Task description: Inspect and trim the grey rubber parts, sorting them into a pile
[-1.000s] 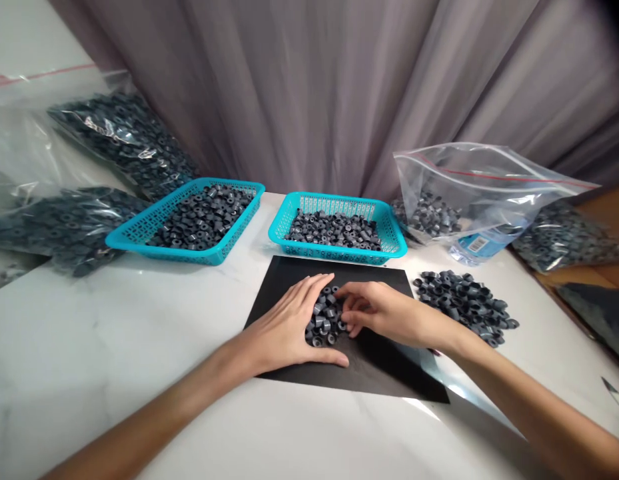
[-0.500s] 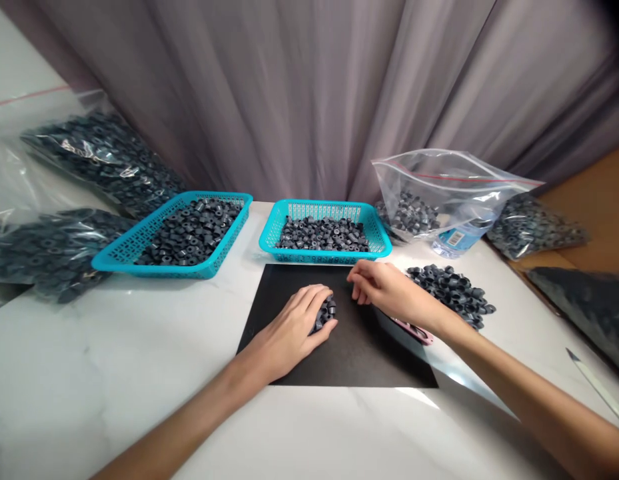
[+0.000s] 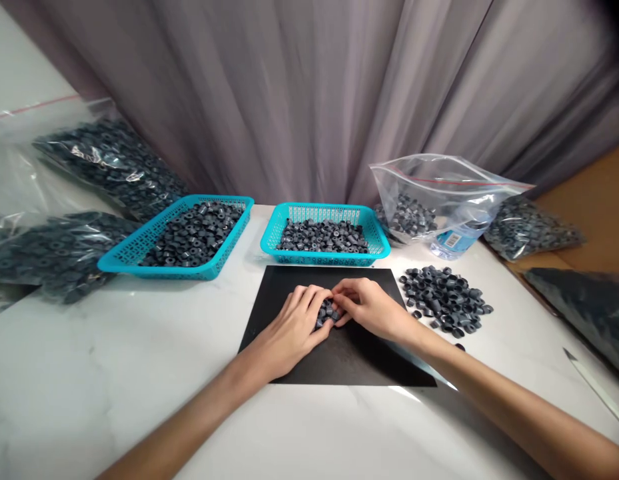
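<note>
On the black mat (image 3: 359, 360), my left hand (image 3: 302, 313) curves round a small cluster of dark grey ring-shaped plastic parts (image 3: 326, 312), fingers and thumb wrapped about it. My right hand (image 3: 366, 307) meets that cluster from the right side, thumb and forefinger pinched close to the left fingertips. Whatever lies in the right pinch is hidden. To the right of the mat spreads a loose pile of dark grey hollow caps or rings (image 3: 446, 297). Behind the mat, a turquoise basket (image 3: 325, 256) holds many similar grey parts.
Another turquoise basket (image 3: 109, 265) of parts stands at the left, beside filled clear bags (image 3: 114, 160). At the back right are an open zip bag (image 3: 414, 200) and a blue-labelled bottle (image 3: 454, 240). A pointed white blade-like object (image 3: 594, 383) lies at the right.
My right hand has moved left and slightly down to the cluster at my left hand. A pink-handled tool seen under my right forearm before is hidden now. My left hand stays in place.
</note>
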`<action>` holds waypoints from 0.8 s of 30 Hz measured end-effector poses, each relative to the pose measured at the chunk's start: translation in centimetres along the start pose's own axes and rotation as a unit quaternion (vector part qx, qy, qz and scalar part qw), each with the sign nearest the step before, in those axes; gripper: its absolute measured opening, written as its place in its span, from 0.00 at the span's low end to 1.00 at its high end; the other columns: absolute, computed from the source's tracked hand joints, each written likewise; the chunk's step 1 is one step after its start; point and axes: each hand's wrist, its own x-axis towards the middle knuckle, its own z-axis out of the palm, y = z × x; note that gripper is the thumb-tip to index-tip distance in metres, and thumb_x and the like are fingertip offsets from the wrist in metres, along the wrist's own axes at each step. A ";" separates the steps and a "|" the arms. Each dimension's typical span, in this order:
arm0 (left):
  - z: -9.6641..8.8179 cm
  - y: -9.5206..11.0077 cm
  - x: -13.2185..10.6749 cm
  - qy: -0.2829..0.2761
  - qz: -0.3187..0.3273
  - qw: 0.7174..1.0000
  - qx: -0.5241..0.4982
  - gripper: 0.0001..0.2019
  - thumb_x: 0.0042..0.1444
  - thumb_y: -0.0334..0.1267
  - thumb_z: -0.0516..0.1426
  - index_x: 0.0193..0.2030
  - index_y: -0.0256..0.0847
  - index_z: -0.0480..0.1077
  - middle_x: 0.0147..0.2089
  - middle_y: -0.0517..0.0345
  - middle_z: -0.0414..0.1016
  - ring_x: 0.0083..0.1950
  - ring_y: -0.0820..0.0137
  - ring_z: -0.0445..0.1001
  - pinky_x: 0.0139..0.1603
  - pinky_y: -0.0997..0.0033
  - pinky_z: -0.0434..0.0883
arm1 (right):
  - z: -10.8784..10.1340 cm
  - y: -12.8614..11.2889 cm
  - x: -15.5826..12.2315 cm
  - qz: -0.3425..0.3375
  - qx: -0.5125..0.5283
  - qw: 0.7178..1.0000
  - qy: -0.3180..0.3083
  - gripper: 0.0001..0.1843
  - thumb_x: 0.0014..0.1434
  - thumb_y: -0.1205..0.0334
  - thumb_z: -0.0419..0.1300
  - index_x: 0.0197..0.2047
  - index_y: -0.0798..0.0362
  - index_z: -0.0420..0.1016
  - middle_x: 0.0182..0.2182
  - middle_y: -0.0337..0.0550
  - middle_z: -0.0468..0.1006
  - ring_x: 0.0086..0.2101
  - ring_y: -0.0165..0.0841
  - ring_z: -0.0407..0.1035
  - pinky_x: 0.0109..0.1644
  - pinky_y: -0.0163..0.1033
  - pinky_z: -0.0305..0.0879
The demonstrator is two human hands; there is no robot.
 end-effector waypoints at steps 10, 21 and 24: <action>0.5 0.6 -0.6 0.024 0.000 0.999 0.028 0.15 0.65 0.38 0.50 0.57 0.38 0.60 0.53 0.47 0.68 0.54 0.57 0.67 0.59 0.48 0.67 | 0.9 -0.3 -0.8 0.033 0.117 0.993 0.006 0.13 0.63 0.60 0.58 0.46 0.59 0.76 0.41 0.50 0.81 0.39 0.35 0.79 0.51 0.43 0.75; 1.1 0.7 -0.9 0.026 0.021 0.977 0.209 0.19 0.73 0.42 0.40 0.54 0.33 0.65 0.48 0.44 0.69 0.51 0.55 0.69 0.52 0.55 0.68 | 1.3 -2.3 -1.8 0.124 0.212 0.969 0.012 0.09 0.63 0.69 0.56 0.45 0.58 0.75 0.45 0.52 0.81 0.44 0.36 0.79 0.61 0.44 0.69; 1.2 1.0 -1.0 0.033 -0.006 0.973 0.229 0.20 0.73 0.44 0.40 0.53 0.34 0.65 0.46 0.47 0.70 0.49 0.58 0.71 0.42 0.62 0.69 | 1.1 -2.9 -1.7 0.163 0.249 0.954 0.038 0.12 0.62 0.73 0.55 0.48 0.60 0.71 0.42 0.53 0.81 0.42 0.36 0.80 0.61 0.43 0.71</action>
